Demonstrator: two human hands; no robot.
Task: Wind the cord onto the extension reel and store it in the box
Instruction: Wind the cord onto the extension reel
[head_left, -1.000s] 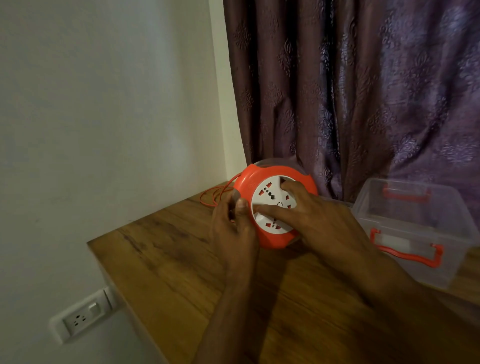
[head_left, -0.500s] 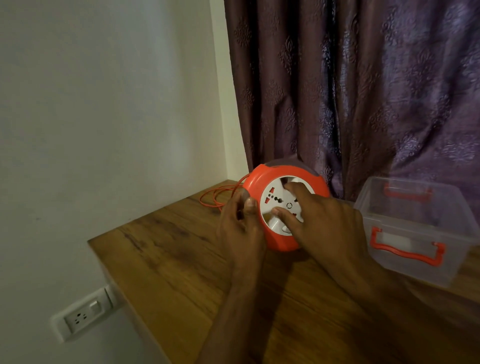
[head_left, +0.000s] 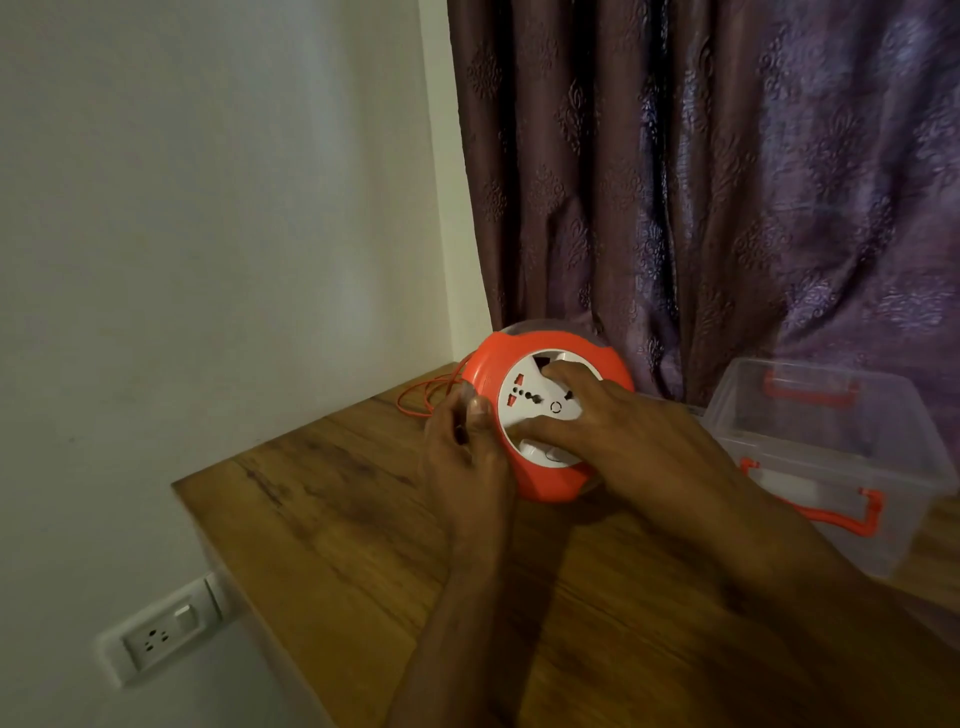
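A clear plastic box (head_left: 831, 462) with orange handles is seen at the right on the wooden table (head_left: 337, 519), lid off, close against the purple curtain (head_left: 727, 182); something pale is glimpsed low inside behind the near wall, too blurred to be identified, and no reel or cord is seen in it. The orange reel (head_left: 540, 415) is stood on edge on the table, just left of the box and apart from it, tilted back slightly, its white socket face turned toward the camera. A loose run of thin orange cord (head_left: 428, 392) is seen lying in loops on the table behind the reel's left side, near the white wall (head_left: 208, 208), not wound in. The left hand (head_left: 465, 457) is held at the reel's left edge, fingers curled shut, thumb pressed to the rim; the cord appears to be pinched there, though the grip point is hidden. The right hand (head_left: 623, 431) is laid flat over the white face, fingers spread and bent, one fingertip set into a dark recess near the top of the disc, thumb pressed low on the face; nothing is enclosed by it. Both forearms are extended from the bottom edge over the table. A white wall socket (head_left: 161, 631) is seen low at left, below the table edge.
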